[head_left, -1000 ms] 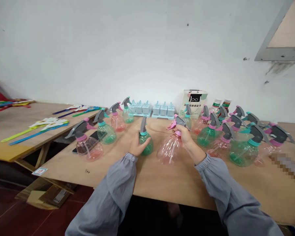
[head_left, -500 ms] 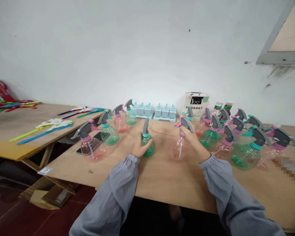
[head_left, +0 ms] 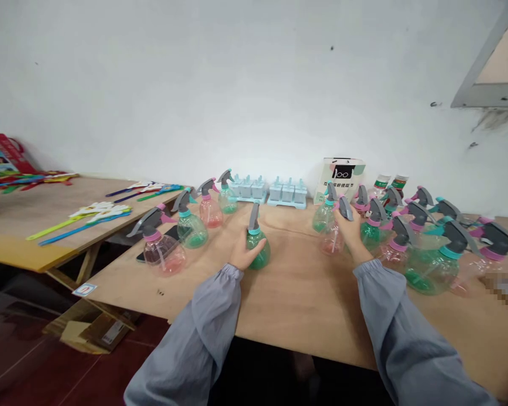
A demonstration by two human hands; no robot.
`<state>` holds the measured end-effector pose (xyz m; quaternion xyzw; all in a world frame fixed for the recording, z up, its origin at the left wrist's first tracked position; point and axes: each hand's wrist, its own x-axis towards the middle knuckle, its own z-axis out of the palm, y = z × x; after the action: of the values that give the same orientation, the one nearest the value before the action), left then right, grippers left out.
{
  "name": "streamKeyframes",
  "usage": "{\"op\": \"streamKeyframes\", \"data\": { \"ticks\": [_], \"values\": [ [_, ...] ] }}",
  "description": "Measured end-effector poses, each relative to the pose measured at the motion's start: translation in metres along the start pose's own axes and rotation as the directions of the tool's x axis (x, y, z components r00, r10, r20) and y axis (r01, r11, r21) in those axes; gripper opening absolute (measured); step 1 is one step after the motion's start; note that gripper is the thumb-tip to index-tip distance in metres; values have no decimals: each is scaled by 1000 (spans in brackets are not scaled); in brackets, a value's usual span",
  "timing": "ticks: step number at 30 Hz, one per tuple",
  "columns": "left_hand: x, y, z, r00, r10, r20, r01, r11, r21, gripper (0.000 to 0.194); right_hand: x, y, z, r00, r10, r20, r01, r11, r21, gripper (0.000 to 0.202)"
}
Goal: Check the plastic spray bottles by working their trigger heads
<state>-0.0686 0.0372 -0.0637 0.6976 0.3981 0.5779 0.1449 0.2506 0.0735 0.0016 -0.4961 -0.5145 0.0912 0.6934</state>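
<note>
My left hand is wrapped round a green spray bottle with a teal collar and grey trigger head, upright on the table. My right hand grips a pink spray bottle near its neck; the fingers cover part of its grey head. A green spray bottle stands just behind it. To the right are several more pink and green bottles, among them a large green one. On the left stand a pink bottle, a green bottle and others farther back.
Two pale blue ice-pop moulds sit by the wall beside a printed paper bag. A dark phone lies behind the left bottles. Flower-shaped sticks lie on the left table. A cardboard box is below.
My right hand has carried the pink spray bottle to the right and farther back, to the other bottles. My left hand keeps its hold on the green one. The view has shifted slightly.
</note>
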Motion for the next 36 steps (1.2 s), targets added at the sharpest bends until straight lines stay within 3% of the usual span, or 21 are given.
{"op": "streamKeyframes", "data": {
  "ticks": [5,9,11,13,15,18,20,22,25,28,30,31,32,34,36],
  "values": [
    [-1,-1,2,1000,-23,-10,23,999,-23,51,0,18,9,1000,-29,-11,28,997,-67,32],
    [-2,-1,2,998,-68,-17,68,997,-21,47,-3,30,9,998,-59,9,60,997,-52,71],
    [-2,-2,2,997,-70,-14,70,997,-24,49,-11,29,3,989,-147,-2,147,989,-26,91],
    [-3,-3,2,998,-62,-10,61,998,-31,51,-25,22,-6,954,-296,-39,295,955,-36,98],
    [-5,-4,5,998,-55,10,55,998,-35,51,-43,9,-14,888,-456,-53,452,888,-80,91],
    [-11,-3,13,997,-6,72,9,999,-31,50,-71,-17,-11,807,-578,116,586,809,-40,73],
    [-15,0,19,992,64,108,-61,998,-27,48,-87,-34,2,795,-534,287,551,834,27,67],
    [-19,5,25,977,148,152,-149,989,-8,49,-97,-46,21,801,-436,410,447,892,76,74],
    [-24,14,31,915,287,282,-311,949,43,56,-104,-53,45,812,-312,493,294,949,117,89],
    [-26,20,32,850,403,340,-458,883,99,68,-106,-53,56,810,-244,533,181,969,169,81],
    [-24,22,26,852,492,178,-520,832,191,74,-106,-53,57,805,-218,552,124,972,202,69],
    [-21,22,19,839,543,30,-532,807,256,74,-105,-53,57,803,-206,559,103,972,211,65],
    [-18,22,9,799,583,-145,-518,791,326,71,-105,-53,56,803,-196,562,86,973,216,62],
    [-9,21,-23,647,598,-473,-406,795,450,60,-104,-55,54,813,-173,556,61,975,214,60],
    [-2,19,-68,518,527,-674,-167,835,524,61,-102,-57,52,832,-143,536,40,979,199,56]
  ]
}}
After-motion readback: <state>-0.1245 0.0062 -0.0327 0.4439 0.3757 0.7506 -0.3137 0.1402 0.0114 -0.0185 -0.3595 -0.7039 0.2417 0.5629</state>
